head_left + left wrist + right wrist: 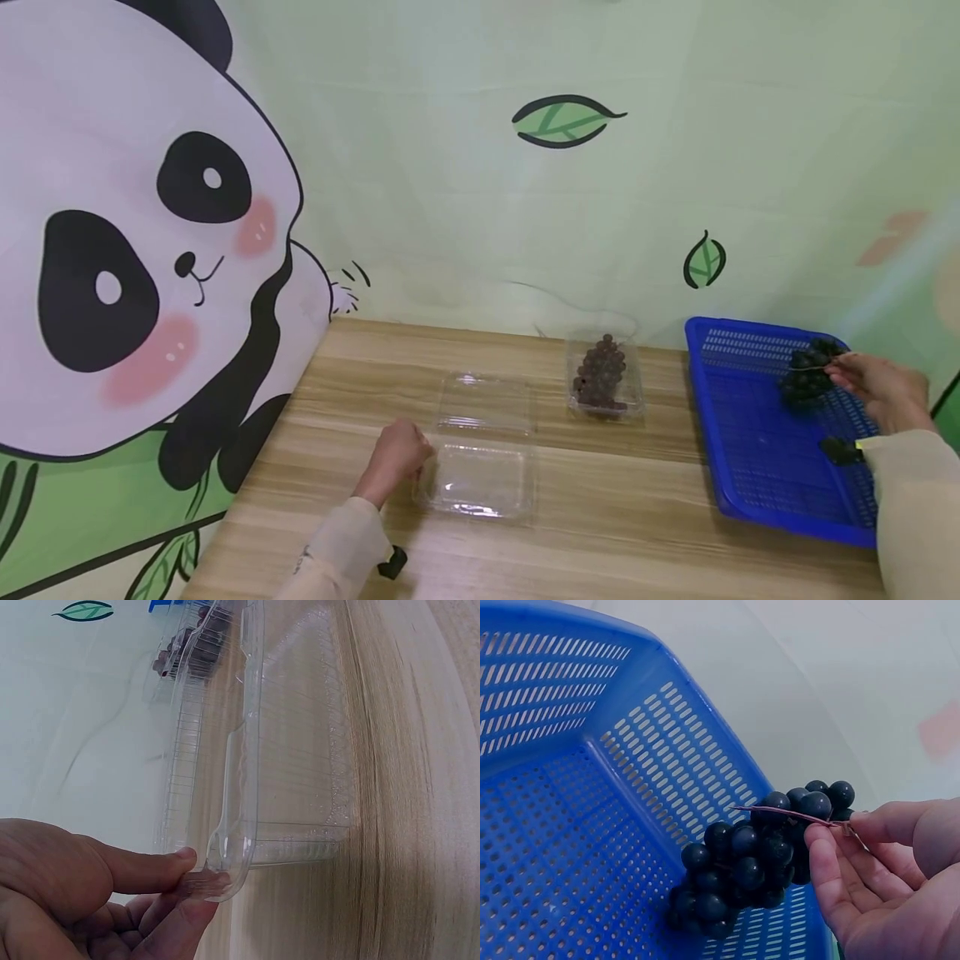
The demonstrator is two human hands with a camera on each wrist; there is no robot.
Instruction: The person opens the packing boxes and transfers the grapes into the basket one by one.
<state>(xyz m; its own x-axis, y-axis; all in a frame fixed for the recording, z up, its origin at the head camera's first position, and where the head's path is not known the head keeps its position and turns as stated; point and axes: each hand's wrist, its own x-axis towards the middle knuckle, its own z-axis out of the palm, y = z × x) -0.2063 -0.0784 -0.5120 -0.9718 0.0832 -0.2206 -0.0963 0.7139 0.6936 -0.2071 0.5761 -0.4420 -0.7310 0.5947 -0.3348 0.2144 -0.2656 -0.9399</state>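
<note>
By its stem, my right hand (885,385) pinches a bunch of dark grapes (742,862) at the right side of the blue basket (757,492). The grapes hang over the basket's inner wall in the right wrist view. My left hand (397,458) pinches the near-left rim corner of a clear plastic clamshell box (300,750) between thumb and fingers. That box lies on the table with its lid (486,404) folded open toward the wall, and its tray holds nothing.
Behind the open box and to its right, a second clear box (636,400) holds a bunch of reddish-purple grapes (602,375). All stand on a wood-grain table (615,533), against a green wall cloth (450,183) printed with a panda and leaves.
</note>
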